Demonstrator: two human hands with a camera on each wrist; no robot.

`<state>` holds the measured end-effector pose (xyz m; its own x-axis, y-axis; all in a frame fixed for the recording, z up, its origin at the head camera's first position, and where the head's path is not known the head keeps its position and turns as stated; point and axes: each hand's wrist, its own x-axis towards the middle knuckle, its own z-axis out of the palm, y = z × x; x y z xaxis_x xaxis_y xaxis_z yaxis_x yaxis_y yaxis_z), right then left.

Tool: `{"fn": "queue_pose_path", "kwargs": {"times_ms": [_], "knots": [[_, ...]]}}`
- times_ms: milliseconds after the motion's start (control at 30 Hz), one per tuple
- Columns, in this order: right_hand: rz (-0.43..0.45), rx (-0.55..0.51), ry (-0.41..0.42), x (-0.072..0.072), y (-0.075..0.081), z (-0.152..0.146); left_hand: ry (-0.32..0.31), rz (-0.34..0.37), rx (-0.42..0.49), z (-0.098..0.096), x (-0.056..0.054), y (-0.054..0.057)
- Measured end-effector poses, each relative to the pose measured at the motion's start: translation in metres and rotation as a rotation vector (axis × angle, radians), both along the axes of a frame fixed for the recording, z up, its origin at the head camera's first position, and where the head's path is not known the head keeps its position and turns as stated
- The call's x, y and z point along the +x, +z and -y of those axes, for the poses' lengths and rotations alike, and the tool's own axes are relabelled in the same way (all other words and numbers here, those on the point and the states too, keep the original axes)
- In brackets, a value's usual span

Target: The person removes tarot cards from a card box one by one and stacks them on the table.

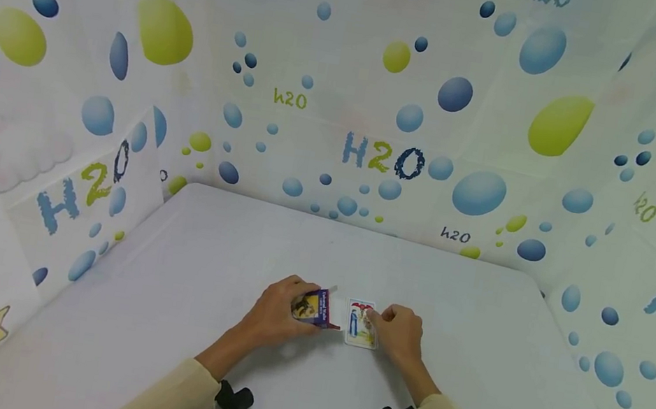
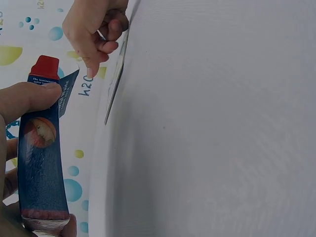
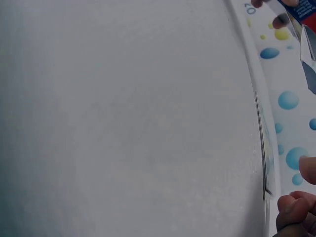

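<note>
My left hand (image 1: 282, 309) grips a small blue card box (image 1: 313, 307) with red ends and a picture on its front. In the left wrist view my thumb presses on the narrow side of this box (image 2: 43, 163), and a flap (image 2: 68, 93) sticks out from its end. To the right, a white-bordered picture card (image 1: 358, 333) lies flat on the table; whether it is single or tops a thin stack I cannot tell. At its right edge is my right hand (image 1: 402, 332), fingers loosely bent and thumb apart from them (image 3: 295, 211), with nothing visible between them.
A white-covered table (image 1: 322, 246) spreads around both hands. Behind it and at the sides hang white curtains (image 1: 350, 59) printed with blue and green dots. Black wrist cameras (image 1: 235, 400) are strapped at both sleeves.
</note>
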<state>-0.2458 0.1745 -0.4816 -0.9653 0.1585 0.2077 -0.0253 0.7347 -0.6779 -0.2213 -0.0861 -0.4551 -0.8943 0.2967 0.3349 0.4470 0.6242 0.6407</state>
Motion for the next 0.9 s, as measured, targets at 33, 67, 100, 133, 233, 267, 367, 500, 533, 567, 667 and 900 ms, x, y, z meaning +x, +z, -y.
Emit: {"fn": "queue_pose_path", "kwargs": {"times_ms": [33,67,100,133,233,267,367,500,533,567,667,900], "knots": [[-0.017,0.001,0.000,0.001,0.001,0.002,-0.003,-0.002,-0.001,0.000,0.000,0.000],[-0.037,0.000,0.002,0.002,0.003,0.005,-0.004,-0.005,-0.003,-0.001,0.000,0.000],[-0.060,-0.003,0.004,0.003,0.004,0.008,-0.006,-0.006,-0.002,-0.001,0.000,0.000],[-0.083,-0.009,0.008,0.004,0.006,0.011,-0.007,-0.007,-0.002,-0.002,0.000,0.000],[-0.158,-0.041,0.028,0.005,0.009,0.019,-0.015,-0.002,-0.006,-0.003,0.000,0.000],[-0.181,-0.064,0.040,0.005,0.010,0.022,-0.017,0.001,-0.013,-0.004,0.000,-0.001],[-0.245,-0.127,0.099,0.006,0.011,0.029,-0.028,0.004,-0.029,-0.005,0.000,-0.002],[-0.276,-0.207,0.191,0.009,0.013,0.038,-0.035,-0.004,-0.037,-0.006,0.000,-0.002],[-0.276,-0.219,0.207,0.010,0.013,0.039,-0.036,-0.006,-0.037,-0.006,0.000,-0.002],[-0.278,-0.224,0.220,0.011,0.014,0.040,-0.037,-0.007,-0.037,-0.007,0.000,-0.002],[-0.284,-0.234,0.246,0.013,0.015,0.043,-0.044,-0.016,-0.040,-0.008,0.000,-0.002],[-0.221,-0.277,0.322,0.017,0.018,0.051,-0.089,-0.043,-0.008,-0.011,-0.001,-0.002]]}}
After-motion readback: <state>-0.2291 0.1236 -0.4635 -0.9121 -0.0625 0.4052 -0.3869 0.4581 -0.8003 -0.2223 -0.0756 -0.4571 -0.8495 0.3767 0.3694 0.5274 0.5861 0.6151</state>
